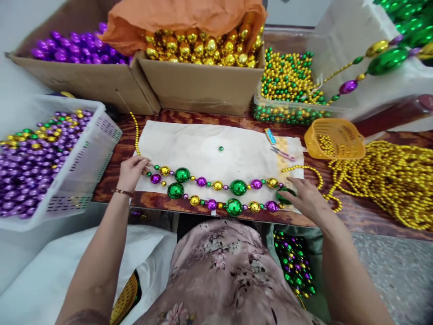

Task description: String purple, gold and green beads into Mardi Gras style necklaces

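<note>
A bead necklace [238, 187] of large green, gold and purple beads lies in two rows along the near edge of a white cloth [189, 140]. At its left end, my left hand [133, 171] is closed in a pinch on the strand. A string of small gold beads [136, 128] runs up from that hand towards a thin needle-like tip. My right hand [309, 198] is at the necklace's right end, fingers stretched and apart, touching a large green bead [283, 195]. Its palm is mostly hidden. A loose green bead [221, 148] sits mid-cloth.
Boxes of purple beads [67, 49] and gold beads [203, 47] stand behind, beside a clear bin [301, 108]. A white basket [101, 122] is left. Small scissors [282, 153], a yellow basket [334, 140] and gold bead strands [392, 185] lie right.
</note>
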The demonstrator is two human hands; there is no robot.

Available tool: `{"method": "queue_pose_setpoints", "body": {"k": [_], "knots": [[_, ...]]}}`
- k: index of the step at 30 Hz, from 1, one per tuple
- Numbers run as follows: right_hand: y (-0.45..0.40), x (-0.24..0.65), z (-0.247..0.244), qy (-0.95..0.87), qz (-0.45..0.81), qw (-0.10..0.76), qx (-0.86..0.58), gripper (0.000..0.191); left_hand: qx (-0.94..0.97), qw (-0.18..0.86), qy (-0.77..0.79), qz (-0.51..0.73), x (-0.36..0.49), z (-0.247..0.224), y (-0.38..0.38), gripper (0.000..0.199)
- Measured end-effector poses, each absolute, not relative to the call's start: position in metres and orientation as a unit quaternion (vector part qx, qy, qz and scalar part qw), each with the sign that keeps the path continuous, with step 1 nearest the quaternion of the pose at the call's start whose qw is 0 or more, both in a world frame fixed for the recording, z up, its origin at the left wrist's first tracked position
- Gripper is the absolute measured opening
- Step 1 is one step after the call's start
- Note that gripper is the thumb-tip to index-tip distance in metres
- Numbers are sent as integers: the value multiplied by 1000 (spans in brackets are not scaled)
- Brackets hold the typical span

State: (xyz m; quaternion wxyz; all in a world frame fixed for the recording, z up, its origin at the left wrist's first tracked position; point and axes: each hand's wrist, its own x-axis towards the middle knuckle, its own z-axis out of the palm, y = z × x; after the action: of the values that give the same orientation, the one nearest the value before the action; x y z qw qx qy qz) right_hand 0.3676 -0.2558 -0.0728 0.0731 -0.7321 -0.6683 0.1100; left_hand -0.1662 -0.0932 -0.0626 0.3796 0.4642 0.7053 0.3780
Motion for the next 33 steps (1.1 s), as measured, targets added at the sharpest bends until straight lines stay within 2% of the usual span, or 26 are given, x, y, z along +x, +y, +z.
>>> {"method": "queue_pose_setpoints", "body": {"k": [2, 4, 7, 10, 15, 19, 24, 27, 29, 33], "knots": [[-234, 348, -60, -687, 83, 124, -711, 47, 483, 367, 699, 380, -168, -65, -91, 14], [-205, 313, -46, -707, 117, 186, -672, 36, 509, 353, 689, 377, -168, -67, -88, 15], [-154, 233, -31, -738, 279, 244, -565, 26, 545, 338, 671, 372, -166, -66, -84, 16], [-104, 143, -28, -713, 469, 258, -453, 21, 566, 338, 651, 376, -162, -63, -82, 16], [-44, 33, -45, -553, 637, 270, -464, 27, 592, 340, 622, 385, -156, -62, -79, 20], [-23, -1, -61, -513, 664, 301, -453, 31, 623, 316, 607, 379, -151, -67, -80, 21], [-9, 6, -70, -447, 655, 387, -470, 34, 660, 327, 584, 340, -152, -75, -64, 18], [1, 26, -73, -421, 642, 417, -487, 38, 591, 319, 626, 397, -166, -78, -23, 14], [5, 40, -75, -419, 633, 417, -500, 39, 502, 273, 675, 466, -176, -79, 16, 26], [9, 62, -81, -447, 596, 390, -542, 35, 439, 238, 703, 506, -184, -87, 86, 43]]}}
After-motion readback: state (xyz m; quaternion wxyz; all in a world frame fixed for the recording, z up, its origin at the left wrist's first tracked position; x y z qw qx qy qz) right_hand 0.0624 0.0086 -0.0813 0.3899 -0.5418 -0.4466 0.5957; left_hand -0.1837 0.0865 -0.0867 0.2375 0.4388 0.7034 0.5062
